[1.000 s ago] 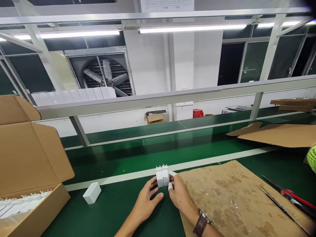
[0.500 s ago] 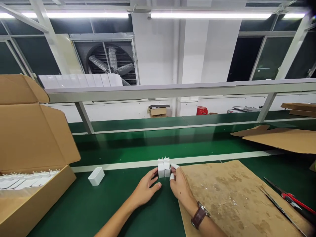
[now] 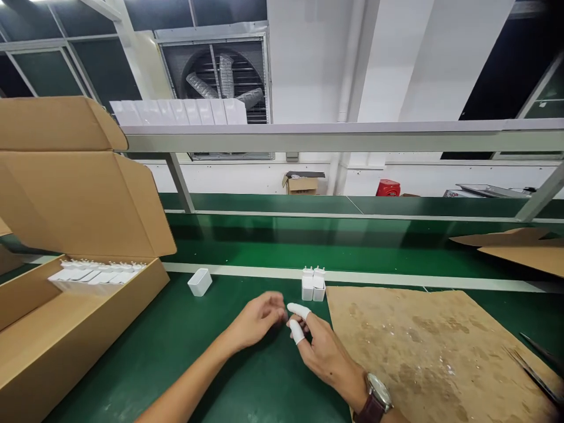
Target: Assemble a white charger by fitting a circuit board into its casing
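Two white plug adapters (image 3: 312,285) stand side by side, prongs up, on the green belt at the corner of a worn cardboard sheet (image 3: 423,346). Both hands hover just short of them and hold nothing. My left hand (image 3: 258,320) is loosely curled, fingers apart. My right hand (image 3: 315,346) has white finger cots on two fingertips, its fingers spread; a watch is on that wrist. A lone white adapter (image 3: 200,282) lies on its side to the left.
An open cardboard box (image 3: 83,317) at the left holds a row of several white adapters (image 3: 94,273). More cardboard (image 3: 515,247) lies at the far right. A dark tool (image 3: 541,367) rests at the right edge. A grey shelf rail (image 3: 343,138) carries white boxes.
Both hands have let go of the two standing adapters and drawn back towards me. The camera has turned left and down.
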Available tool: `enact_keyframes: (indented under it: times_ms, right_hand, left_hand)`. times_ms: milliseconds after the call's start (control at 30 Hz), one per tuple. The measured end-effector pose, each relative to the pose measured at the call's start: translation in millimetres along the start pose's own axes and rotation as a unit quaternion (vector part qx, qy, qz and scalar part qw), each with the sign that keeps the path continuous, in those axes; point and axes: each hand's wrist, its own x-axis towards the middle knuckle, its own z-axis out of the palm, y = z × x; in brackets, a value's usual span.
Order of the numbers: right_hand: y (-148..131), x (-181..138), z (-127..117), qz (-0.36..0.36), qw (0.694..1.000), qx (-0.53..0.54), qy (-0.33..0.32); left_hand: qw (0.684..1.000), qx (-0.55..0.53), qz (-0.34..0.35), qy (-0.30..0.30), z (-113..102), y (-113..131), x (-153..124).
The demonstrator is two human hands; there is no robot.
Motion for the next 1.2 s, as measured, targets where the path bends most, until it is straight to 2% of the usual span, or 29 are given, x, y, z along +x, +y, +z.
enact_keyframes:
  times_ms: [100,167,267,333,467,567,700,900,1067,1200]
  right_hand:
    - [4,0,1,0.01,1.0,-0.03,0.005]
    - [6,0,1,-0.032,0.997,-0.065,0.028]
    - [2,1,1,-0.15,0.981,-0.116,0.046]
    - [-7,1,1,-0.216,0.966,-0.135,0.036]
    - [-31,2,-2,-0.292,0.943,-0.157,-0.004]
    - [-42,3,-3,-0.311,0.936,-0.164,-0.022]
    - [-38,2,1,-0.318,0.93,-0.18,-0.029]
    - [-22,-5,13,-0.332,0.926,-0.177,0.02]
    - [-27,-2,14,-0.344,0.913,-0.218,-0.012]
    - [-31,1,16,-0.336,0.909,-0.246,-0.011]
  left_hand:
    - [0.985,-0.056,0.096,0.136,-4,1,5]
    - [0.973,-0.107,0.106,0.176,-5,0,8]
    - [0.97,-0.175,0.044,0.161,-1,-7,8]
    - [0.965,-0.216,-0.001,0.151,5,-13,5]
    - [0.951,-0.271,-0.051,0.137,13,-17,0]
    - [0.943,-0.3,-0.065,0.127,13,-15,-3]
    - [0.937,-0.32,-0.068,0.123,10,-12,-8]
    - [0.961,-0.244,-0.034,0.124,9,-12,-12]
    - [0.974,-0.198,0.0,0.107,17,-14,-14]
    - [0.981,-0.167,0.026,0.091,21,-17,-16]
